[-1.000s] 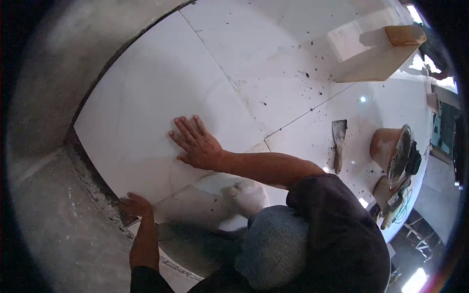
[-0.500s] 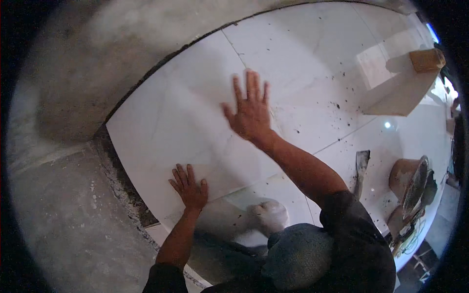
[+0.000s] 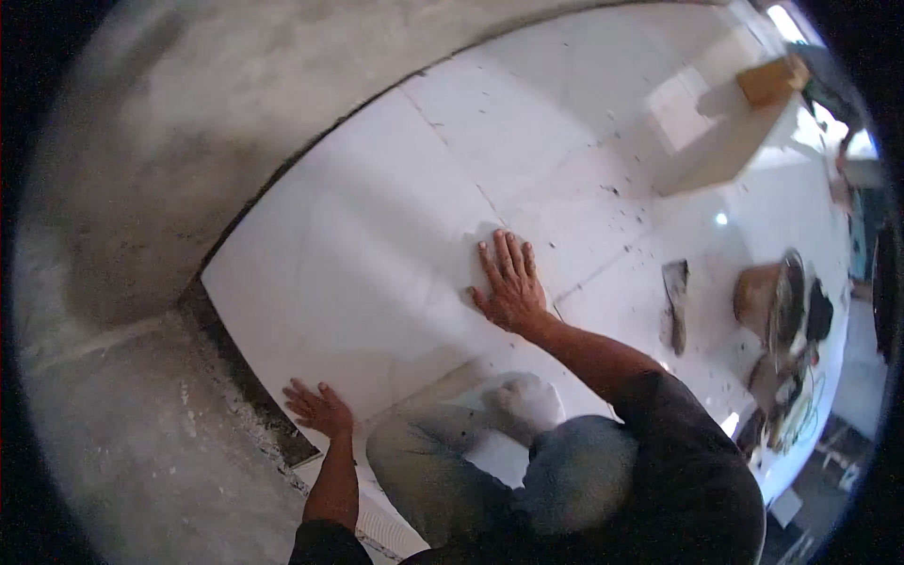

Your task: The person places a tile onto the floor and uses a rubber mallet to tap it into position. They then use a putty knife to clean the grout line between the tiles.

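A large white marbled floor tile (image 3: 330, 254) lies in front of me, with its left corner near the grey wall. My right hand (image 3: 511, 282) rests flat near the tile's right edge, fingers spread and holding nothing. On the tile's near left edge, my left hand (image 3: 320, 410) has its palm down and its fingers apart, also holding nothing. A thin dark joint (image 3: 452, 146) separates this tile from the white tile (image 3: 556, 104) beyond it.
A dark gap (image 3: 235, 353) with rough mortar runs along the wall (image 3: 122, 217). To the right lie a flat trowel-like tool (image 3: 675, 306), a dirty bucket (image 3: 758, 297) and a coiled pale cord (image 3: 800, 414). Farther off is a brown block (image 3: 765, 83). Dark crumbs dot the tiles.
My right hand has come nearer and slightly right, from the middle of the tile to its right edge. My left hand has shifted left and nearer, to the tile's edge.
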The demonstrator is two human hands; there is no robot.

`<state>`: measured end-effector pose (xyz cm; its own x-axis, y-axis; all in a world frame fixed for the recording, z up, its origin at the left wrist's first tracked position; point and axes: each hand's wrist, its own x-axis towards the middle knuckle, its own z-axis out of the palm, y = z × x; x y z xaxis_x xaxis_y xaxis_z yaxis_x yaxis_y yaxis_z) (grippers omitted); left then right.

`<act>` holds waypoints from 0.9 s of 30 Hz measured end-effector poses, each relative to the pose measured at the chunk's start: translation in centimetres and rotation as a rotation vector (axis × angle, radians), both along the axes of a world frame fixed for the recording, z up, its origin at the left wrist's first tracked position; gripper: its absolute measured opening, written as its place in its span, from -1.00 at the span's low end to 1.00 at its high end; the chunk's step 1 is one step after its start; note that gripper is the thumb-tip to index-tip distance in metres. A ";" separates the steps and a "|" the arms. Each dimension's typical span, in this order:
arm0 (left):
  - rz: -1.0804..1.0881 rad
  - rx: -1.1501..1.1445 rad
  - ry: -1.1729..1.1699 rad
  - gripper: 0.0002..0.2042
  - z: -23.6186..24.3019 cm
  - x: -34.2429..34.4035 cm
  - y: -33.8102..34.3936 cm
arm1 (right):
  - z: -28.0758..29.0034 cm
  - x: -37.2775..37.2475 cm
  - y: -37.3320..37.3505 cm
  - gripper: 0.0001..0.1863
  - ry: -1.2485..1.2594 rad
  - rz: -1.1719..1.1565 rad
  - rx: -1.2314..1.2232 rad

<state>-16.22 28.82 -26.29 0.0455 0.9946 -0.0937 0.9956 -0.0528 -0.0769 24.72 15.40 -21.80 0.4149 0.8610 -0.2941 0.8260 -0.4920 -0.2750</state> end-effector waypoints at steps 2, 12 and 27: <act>0.045 0.021 -0.012 -0.30 -0.7 -1.2 -0.4 | 0.3 0.2 -2.1 -0.20 -0.128 -0.175 0.190; 0.193 -0.030 0.287 -0.38 -5.2 -12.7 -1.5 | -1.0 -7.6 -1.2 -0.14 -0.174 -0.207 0.268; -0.031 -0.060 -0.699 -0.39 -5.3 -14.9 -2.2 | 1.0 -10.4 -29.1 -0.34 0.086 -0.532 -0.016</act>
